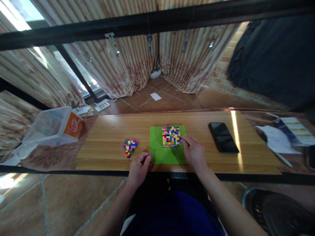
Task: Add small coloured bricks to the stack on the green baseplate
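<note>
A green studded baseplate [157, 154] lies on the wooden board, carrying a low block of many-coloured toy bricks [171, 136] near its upper right. At the right side of that block is my right hand [194, 152], its thumb and forefinger pinched around a small purple brick [181, 138]. My left hand [139, 168] is closed by the baseplate's lower left edge, with a small magenta brick [148, 155] at its fingertips. Left of the baseplate, a pile of loose mixed-colour bricks [130, 146] rests on the wood.
A black phone [223, 137] lies on the board [105, 131] to the right. Beyond the left end stands a clear plastic box [51, 126] with an orange label. Papers [280, 139] lie at the right. A dark metal bar [137, 23] crosses above, in front of curtains.
</note>
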A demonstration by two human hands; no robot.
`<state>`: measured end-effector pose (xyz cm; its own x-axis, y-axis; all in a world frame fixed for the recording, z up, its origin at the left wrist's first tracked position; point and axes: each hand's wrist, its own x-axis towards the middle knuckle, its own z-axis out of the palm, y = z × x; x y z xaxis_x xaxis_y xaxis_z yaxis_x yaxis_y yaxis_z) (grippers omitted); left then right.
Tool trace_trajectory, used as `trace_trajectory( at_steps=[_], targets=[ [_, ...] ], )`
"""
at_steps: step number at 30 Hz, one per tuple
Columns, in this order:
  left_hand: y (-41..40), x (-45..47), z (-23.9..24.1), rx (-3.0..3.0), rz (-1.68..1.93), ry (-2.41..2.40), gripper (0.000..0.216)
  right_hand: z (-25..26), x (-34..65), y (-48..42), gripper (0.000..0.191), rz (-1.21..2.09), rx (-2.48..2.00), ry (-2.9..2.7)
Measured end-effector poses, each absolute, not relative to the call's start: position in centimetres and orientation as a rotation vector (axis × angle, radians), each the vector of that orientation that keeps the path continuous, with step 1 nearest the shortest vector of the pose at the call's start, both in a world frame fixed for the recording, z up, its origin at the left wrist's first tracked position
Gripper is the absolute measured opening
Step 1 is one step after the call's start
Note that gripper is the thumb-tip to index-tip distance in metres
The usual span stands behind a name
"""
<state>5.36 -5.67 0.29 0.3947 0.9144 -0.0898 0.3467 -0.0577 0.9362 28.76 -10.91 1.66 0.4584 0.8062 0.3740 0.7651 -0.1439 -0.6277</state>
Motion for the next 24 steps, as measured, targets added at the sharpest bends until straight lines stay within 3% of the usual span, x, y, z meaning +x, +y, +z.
trace_trajectory(
  at_steps=[8, 19, 24],
  targets=[
    [-6.0, 5.4, 0.3, 1.698, 0.705, 1.151, 0.024, 1.1, 28.0, -11.2, 0.032, -0.006, -1.944, -1.263],
    [-6.2, 5.5, 0.7, 1.746, 0.736, 1.128, 0.022, 0.6, 29.0, -10.8, 0.046, 0.491, -1.803, -0.802],
    [-6.1, 5.4, 0.4, 1.731, 0.742, 1.114, 0.022, 0.3, 28.9, -9.9, 0.048, 0.557, -1.748, -0.694]
  ],
)
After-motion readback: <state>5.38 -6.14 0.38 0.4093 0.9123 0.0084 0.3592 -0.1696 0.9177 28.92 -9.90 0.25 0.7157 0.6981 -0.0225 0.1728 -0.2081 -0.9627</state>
